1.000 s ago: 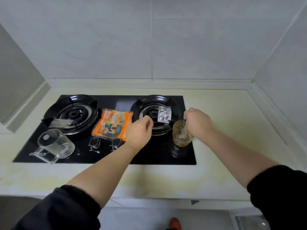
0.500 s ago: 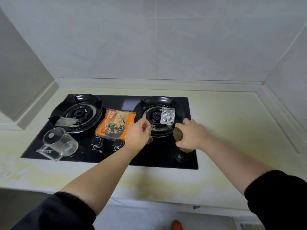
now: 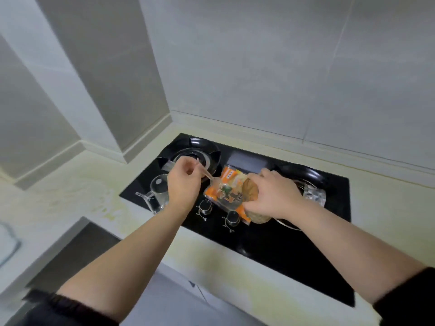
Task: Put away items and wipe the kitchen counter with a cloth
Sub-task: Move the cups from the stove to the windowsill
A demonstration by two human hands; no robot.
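My right hand (image 3: pixel 275 194) grips a small amber glass cup (image 3: pixel 251 192), tilted and lifted over the black gas stove (image 3: pixel 294 243). An orange snack packet (image 3: pixel 229 182) lies on the stove just behind and under the cup. My left hand (image 3: pixel 184 182) pinches a thin clear stick (image 3: pixel 206 175) that points toward the cup. A clear glass measuring cup (image 3: pixel 158 192) lies on its side at the stove's left front, partly behind my left wrist. A silver blister pack (image 3: pixel 314 196) rests on the right burner.
Two stove knobs (image 3: pixel 204 207) (image 3: pixel 232 218) sit at the front. The pale yellow counter (image 3: pixel 77 196) runs left to a wall column (image 3: pixel 131 90). A white object (image 3: pixel 7 243) shows at the far left edge, blurred. A dark gap (image 3: pixel 70 255) opens below the counter.
The view swung left. My right hand lifted the amber cup and carried it left over the orange packet. My left hand moved left and now pinches the thin clear stick.
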